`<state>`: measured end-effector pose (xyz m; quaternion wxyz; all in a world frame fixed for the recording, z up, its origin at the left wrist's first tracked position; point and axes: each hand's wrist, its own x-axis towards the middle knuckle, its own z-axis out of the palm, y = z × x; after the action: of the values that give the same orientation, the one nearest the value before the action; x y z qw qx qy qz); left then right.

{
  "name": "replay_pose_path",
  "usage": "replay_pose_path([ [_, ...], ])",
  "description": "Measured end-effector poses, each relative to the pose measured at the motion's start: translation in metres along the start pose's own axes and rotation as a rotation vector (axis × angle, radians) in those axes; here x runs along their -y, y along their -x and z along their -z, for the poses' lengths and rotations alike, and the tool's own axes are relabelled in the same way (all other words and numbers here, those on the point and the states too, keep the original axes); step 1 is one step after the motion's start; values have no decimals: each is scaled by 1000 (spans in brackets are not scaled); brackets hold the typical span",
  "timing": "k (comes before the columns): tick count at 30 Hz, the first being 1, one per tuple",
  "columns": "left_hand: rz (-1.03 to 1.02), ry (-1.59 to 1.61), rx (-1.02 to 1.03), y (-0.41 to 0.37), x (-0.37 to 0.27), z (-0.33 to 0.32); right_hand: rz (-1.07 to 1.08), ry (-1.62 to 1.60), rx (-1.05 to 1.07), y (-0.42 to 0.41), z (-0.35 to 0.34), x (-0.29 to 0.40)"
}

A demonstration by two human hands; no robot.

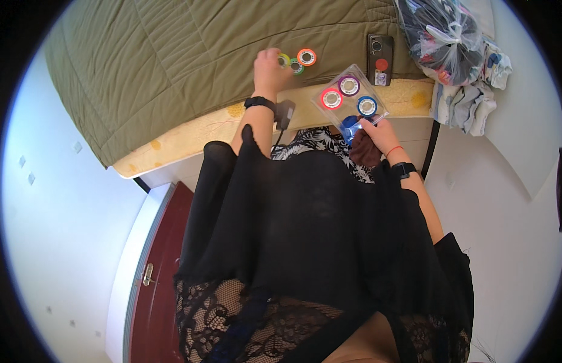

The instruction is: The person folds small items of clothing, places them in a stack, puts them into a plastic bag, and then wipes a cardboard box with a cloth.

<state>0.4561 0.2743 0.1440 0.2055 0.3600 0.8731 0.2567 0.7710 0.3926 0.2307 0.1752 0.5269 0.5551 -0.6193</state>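
Note:
My left hand (pixel 268 72) reaches over the olive quilt, its fingers around the near side of a yellow-rimmed roll (pixel 284 60). Slight blur hides whether they grip it. Right beside that lie a green-rimmed roll (pixel 297 66) and an orange-rimmed roll (pixel 307 57). My right hand (pixel 380 134) holds the near corner of a clear plastic box (pixel 353 71), tilted over the mattress edge, together with a brown cloth (pixel 366 149). Inside the box sit a purple-rimmed roll (pixel 349 85), a pink-red roll (pixel 331 98) and a blue roll (pixel 367 106). Another blue piece (pixel 350 121) shows near my fingers.
A smartphone (pixel 380 60) lies on the olive quilt (pixel 190 54), right of the box. Beyond it stand a tied clear bag of clothes (pixel 444 41) and folded cloths (pixel 471 106). A black device with a cable (pixel 285 114) rests at the mattress edge (pixel 194 126).

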Motion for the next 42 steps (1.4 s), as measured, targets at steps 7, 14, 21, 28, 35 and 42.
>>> replay_pose_path([
  [7, 71, -101, 178, 23, -27, -28, 27, 83, -2, 5, -1, -1],
  [14, 191, -296, 457, 13, -34, -8, 48, 103, -38, 7, 9, -10],
  [21, -230, -56, 233, 59, -134, 66, 44, 75, -31, 15, 7, 9],
  [28, -407, -428, 437, 95, -190, 63, 198, 194, 10, 22, 1, 37],
  [35, -303, -315, 446, 110, -188, 67, 249, 96, 45, 25, -9, 44],
  [42, -296, -250, 405, 118, -179, 68, 236, 101, 111, 33, -14, 43],
])
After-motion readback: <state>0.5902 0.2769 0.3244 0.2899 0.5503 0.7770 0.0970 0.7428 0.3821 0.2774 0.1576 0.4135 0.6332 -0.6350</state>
